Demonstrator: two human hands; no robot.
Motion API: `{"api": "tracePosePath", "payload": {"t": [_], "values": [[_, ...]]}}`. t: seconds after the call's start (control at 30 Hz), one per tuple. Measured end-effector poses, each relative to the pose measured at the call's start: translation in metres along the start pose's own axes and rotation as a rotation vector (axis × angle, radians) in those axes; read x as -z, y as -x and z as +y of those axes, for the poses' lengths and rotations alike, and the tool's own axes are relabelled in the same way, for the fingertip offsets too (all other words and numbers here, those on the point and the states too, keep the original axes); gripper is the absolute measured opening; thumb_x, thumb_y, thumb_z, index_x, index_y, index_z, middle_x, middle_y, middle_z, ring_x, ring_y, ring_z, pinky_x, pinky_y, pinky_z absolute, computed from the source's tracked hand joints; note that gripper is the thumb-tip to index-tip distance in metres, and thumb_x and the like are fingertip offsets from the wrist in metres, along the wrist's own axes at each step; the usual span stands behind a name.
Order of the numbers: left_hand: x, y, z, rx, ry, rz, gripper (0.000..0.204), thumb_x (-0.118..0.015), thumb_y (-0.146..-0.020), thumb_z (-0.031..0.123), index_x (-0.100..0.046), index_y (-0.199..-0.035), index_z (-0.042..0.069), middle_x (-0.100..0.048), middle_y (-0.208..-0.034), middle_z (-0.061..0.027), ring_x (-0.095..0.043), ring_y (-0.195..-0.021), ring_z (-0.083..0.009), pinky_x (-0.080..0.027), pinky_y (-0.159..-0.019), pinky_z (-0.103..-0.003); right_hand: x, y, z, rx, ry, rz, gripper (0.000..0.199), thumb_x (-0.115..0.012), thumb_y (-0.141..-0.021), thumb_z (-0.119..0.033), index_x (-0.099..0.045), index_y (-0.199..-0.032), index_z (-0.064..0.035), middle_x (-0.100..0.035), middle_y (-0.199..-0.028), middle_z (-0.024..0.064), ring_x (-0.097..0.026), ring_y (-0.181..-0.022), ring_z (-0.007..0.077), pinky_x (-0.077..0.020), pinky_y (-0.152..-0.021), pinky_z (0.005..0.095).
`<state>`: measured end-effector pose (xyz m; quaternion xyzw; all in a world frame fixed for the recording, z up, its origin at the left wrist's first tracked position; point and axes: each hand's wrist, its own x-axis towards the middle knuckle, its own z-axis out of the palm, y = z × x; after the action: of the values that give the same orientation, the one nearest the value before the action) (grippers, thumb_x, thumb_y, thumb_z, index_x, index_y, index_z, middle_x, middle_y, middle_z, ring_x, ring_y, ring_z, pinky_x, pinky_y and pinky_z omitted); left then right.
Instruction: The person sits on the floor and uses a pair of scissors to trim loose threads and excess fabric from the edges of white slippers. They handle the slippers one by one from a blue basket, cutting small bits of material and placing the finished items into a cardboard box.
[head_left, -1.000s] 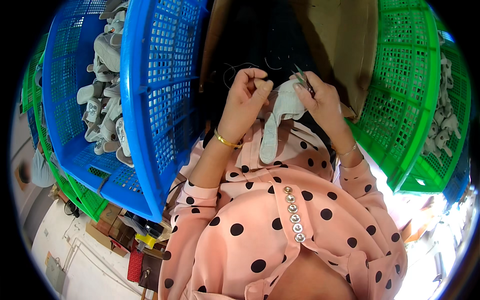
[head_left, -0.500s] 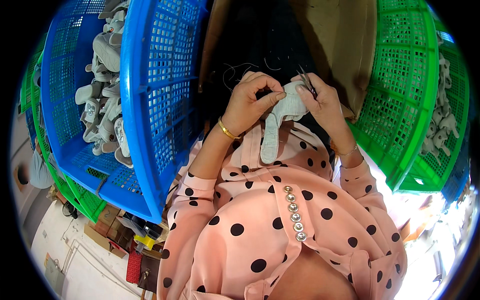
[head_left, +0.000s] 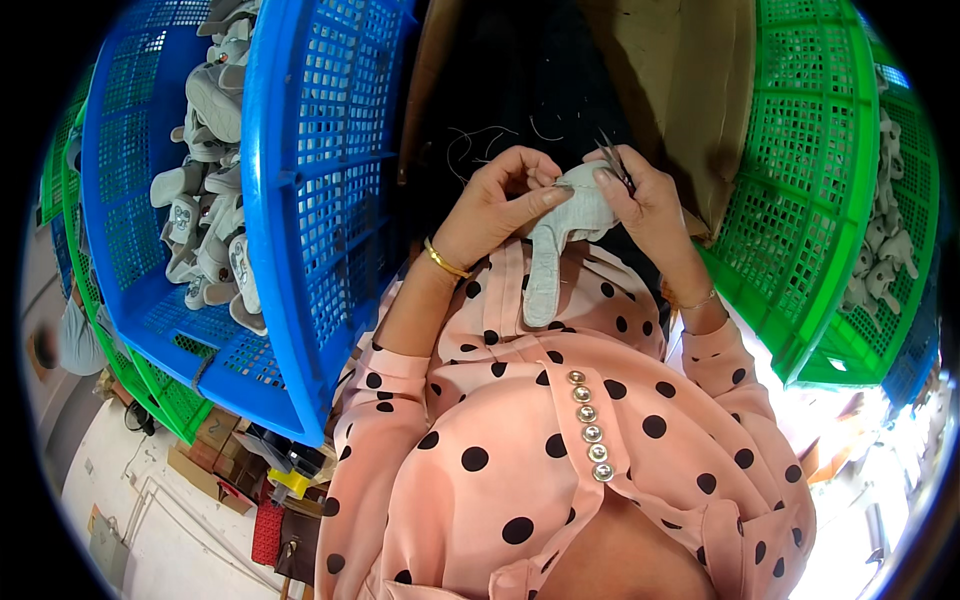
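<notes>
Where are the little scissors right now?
In the head view, the small scissors sit in the right hand, top centre, blades just above the grey fabric piece that both hands hold.

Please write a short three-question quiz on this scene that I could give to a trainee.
1. True or false: both hands are on the grey fabric piece.
2. Which hand holds the small metal scissors? A left hand, B right hand
3. Fill in: the blue basket of grey pieces is on the person's ____ side, and the green basket is opposite.

Key: 1 true; 2 B; 3 left.
</notes>
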<state>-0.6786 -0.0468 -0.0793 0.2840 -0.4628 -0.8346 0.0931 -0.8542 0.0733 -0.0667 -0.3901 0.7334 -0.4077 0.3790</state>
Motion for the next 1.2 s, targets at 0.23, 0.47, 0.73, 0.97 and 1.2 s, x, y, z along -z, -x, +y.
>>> {"api": "tracePosePath", "payload": {"t": [0.23,0.47,0.73,0.97,1.2], "values": [[-0.002,-0.006,0.002,-0.321,-0.635,0.065,0.005,-0.066,-0.090,0.008,-0.063,-0.089,0.005,-0.060,-0.087,0.0005,-0.054,-0.087,-0.0097,-0.044,-0.080,-0.023,0.000,0.000,-0.003,-0.001,0.032,-0.005,0.028,-0.064,-0.091,-0.028,-0.057,-0.098,-0.0018,-0.055,-0.067,0.0172,-0.052,-0.055,0.0270,-0.0461,-0.056,0.0330],[0.003,-0.004,0.011,-0.329,-0.694,0.017,0.007,-0.061,-0.093,0.008,-0.057,-0.092,0.003,-0.061,-0.089,-0.0045,-0.056,-0.084,-0.0120,-0.047,-0.077,-0.027,0.000,0.000,-0.006,0.019,0.110,-0.007,0.029,-0.063,-0.091,-0.030,-0.056,-0.098,-0.0029,-0.058,-0.069,0.0201,-0.060,-0.063,0.0369,-0.0479,-0.058,0.0374],[-0.024,0.002,0.020,-0.168,-0.579,0.133,0.008,-0.056,-0.097,0.007,-0.049,-0.095,0.002,-0.060,-0.085,-0.0041,-0.055,-0.067,-0.0086,-0.046,-0.065,-0.021,0.000,-0.001,-0.006,0.066,0.268,-0.006,0.031,-0.061,-0.091,-0.033,-0.056,-0.102,-0.0043,-0.061,-0.072,0.0191,-0.061,-0.068,0.0383,-0.0488,-0.060,0.0406],[-0.007,0.003,0.025,0.087,0.099,-0.049,0.009,-0.057,-0.097,0.011,-0.050,-0.096,0.006,-0.051,-0.076,0.0024,-0.043,-0.061,-0.0045,-0.039,-0.059,-0.019,-0.001,0.000,-0.005,0.115,0.292,0.007,0.031,-0.061,-0.090,-0.034,-0.057,-0.103,-0.0059,-0.062,-0.072,0.0176,-0.062,-0.068,0.0376,-0.0490,-0.060,0.0411],[-0.002,0.014,0.042,0.083,-0.243,-0.034,0.019,-0.064,-0.093,0.014,-0.058,-0.107,0.004,-0.049,-0.071,0.0025,-0.044,-0.059,-0.0046,-0.040,-0.055,-0.021,0.003,-0.003,0.006,0.103,0.258,0.020,0.029,-0.060,-0.092,-0.033,-0.057,-0.100,-0.0052,-0.060,-0.070,0.0186,-0.061,-0.067,0.0387,-0.0482,-0.058,0.0414]]}}
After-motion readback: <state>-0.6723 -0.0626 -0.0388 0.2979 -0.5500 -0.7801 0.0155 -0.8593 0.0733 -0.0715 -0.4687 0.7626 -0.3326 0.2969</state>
